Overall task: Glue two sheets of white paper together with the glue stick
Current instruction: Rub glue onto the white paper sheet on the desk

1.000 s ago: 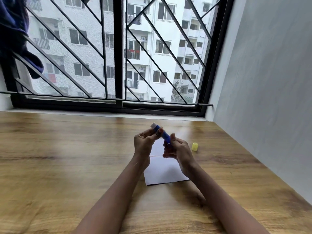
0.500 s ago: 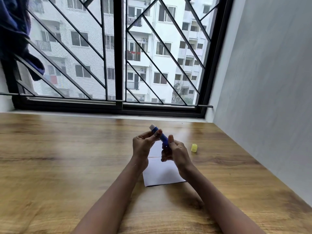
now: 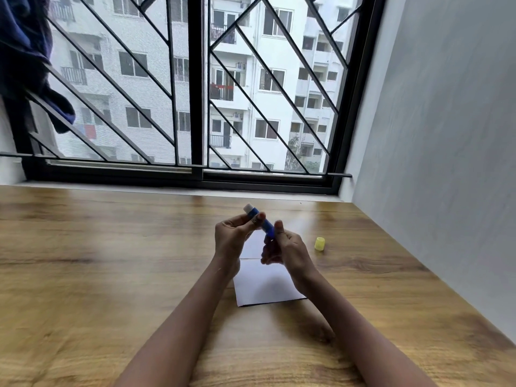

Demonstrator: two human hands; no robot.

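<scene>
gripping the blue glue stick [image 3: 262,223] above the white paper [image 3: 265,286], left hand [image 3: 231,238] pinches its upper part, right hand [image 3: 287,250] clasps its base; yellow cap [image 3: 319,243] right of the paper.

Bare wood spreads wide on the left of the surface [image 3: 97,247]. On the right, a yellow cap [image 3: 319,243] stands near the paper [image 3: 265,286], and the wall [image 3: 432,191] closes that side; the window grille [image 3: 195,107] bounds the far edge.

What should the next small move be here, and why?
Probably lower the glue stick tip-first onto the white paper. The yellow cap is already off, white glue shows at the tip, and the left hand and right hand hold the stick above the sheet.
</scene>
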